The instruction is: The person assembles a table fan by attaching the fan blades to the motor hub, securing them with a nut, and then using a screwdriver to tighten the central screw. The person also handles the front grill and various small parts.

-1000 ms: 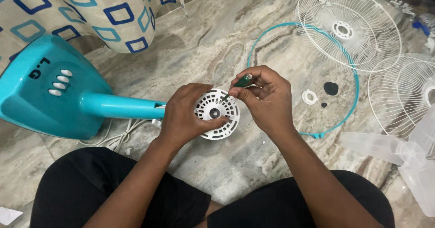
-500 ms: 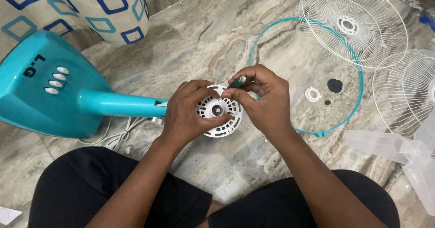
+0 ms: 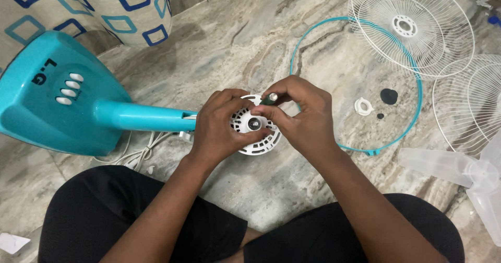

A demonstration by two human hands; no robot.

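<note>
The fingers [image 3: 261, 111] hide the screwdriver [image 3: 270, 98] tip and part of the motor cover [image 3: 255, 137].

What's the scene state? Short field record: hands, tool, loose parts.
left hand: grips white vented motor cover
right hand: pinches green-handled screwdriver against the cover
fan stand: teal, lying on marble floor
loose parts: teal ring, two white wire grilles, clear blade, white nut

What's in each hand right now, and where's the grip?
Left hand grips the white motor cover by its left rim. Right hand pinches a green screwdriver by the handle, fingertips near its tip.
</note>
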